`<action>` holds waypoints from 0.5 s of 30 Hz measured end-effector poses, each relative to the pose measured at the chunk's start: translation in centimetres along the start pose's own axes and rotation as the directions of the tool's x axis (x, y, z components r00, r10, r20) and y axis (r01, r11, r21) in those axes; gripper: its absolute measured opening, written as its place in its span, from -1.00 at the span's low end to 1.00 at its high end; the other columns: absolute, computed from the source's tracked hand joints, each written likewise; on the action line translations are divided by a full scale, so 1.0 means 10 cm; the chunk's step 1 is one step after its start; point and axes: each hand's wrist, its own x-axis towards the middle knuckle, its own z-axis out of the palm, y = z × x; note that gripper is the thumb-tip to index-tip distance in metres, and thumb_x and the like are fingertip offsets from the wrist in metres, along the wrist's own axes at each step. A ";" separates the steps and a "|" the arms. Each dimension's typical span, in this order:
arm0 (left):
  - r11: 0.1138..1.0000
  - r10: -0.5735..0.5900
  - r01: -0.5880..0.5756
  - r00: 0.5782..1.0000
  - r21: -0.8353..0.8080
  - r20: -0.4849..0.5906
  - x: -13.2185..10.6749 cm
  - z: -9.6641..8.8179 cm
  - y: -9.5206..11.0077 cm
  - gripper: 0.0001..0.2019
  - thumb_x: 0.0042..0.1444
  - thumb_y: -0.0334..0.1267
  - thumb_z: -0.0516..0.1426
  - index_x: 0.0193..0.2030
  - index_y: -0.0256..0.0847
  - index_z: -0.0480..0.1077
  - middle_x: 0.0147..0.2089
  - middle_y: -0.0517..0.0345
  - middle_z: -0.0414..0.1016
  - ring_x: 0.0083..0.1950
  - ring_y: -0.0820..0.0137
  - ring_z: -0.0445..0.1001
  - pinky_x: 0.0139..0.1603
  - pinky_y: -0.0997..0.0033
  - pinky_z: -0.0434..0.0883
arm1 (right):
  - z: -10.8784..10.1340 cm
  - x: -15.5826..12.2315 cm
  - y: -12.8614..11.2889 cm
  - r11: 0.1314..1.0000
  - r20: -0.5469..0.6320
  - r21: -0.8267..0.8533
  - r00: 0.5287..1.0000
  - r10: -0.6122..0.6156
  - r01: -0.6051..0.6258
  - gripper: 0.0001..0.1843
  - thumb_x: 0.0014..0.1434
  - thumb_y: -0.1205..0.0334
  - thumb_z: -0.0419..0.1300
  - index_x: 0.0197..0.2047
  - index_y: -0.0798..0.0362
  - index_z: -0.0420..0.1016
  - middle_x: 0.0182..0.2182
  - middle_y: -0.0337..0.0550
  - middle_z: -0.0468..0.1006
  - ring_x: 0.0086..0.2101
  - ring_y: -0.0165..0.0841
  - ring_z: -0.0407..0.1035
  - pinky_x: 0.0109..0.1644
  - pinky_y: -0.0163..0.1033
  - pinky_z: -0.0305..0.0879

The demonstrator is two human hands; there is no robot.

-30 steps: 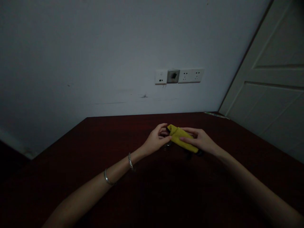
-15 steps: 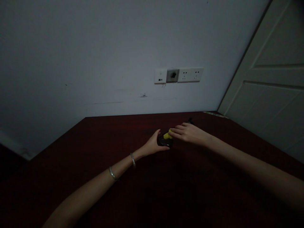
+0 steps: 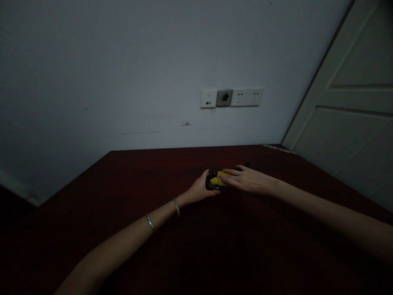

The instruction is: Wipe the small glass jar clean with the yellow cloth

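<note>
My left hand [image 3: 202, 187] wraps round the left end of a dark, glossy object [image 3: 209, 187], thumb and fingers on opposite sides. The dim light hides what kind of thing it is. A bright yellow piece [image 3: 215, 180], soft or sponge-like in look, lies against the top of the dark object. My right hand [image 3: 244, 178] covers the right part of the yellow piece with its fingers bent over it. A small dark tip [image 3: 247, 164] shows just beyond the right hand's knuckles. Both hands are low over the dark red tabletop [image 3: 159, 172].
A pale wall [image 3: 138, 73] rises behind the table, with a row of sockets and a switch [image 3: 231, 98] on it. A white panelled door [image 3: 346, 119] stands at the right. A thin, light strip [image 3: 279, 148] lies by the table's back right corner.
My right hand has moved slightly down and flattened over the yellow piece, more of which now shows. My left hand and the dark object have shifted a little to the right.
</note>
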 end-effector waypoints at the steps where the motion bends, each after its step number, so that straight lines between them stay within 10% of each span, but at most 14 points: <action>1: 1.000 0.006 -0.005 1.000 0.009 -0.004 0.00 0.00 0.00 -0.02 -0.16 -0.08 0.33 0.34 -0.34 -0.06 0.28 -0.32 0.19 0.28 0.01 0.22 0.26 0.03 0.17 | -0.01 -0.01 0.02 1.000 -0.001 0.001 1.000 -0.013 0.013 -0.61 0.21 0.49 0.06 0.11 0.08 0.33 0.13 0.06 0.40 0.09 -0.20 0.31 -0.09 -0.08 0.31; 15: 0.999 0.049 -0.048 0.998 0.019 -0.035 0.02 -0.03 -0.01 -0.22 -0.18 -0.07 0.34 0.20 -0.22 0.22 0.09 -0.05 0.46 0.07 0.16 0.44 0.09 0.20 0.35 | -0.32 0.44 0.32 0.908 0.062 -0.124 0.917 -0.395 0.400 -0.76 0.28 0.36 0.07 -0.04 -0.04 0.44 0.08 -0.15 0.46 0.10 -0.34 0.27 -0.08 -0.17 0.33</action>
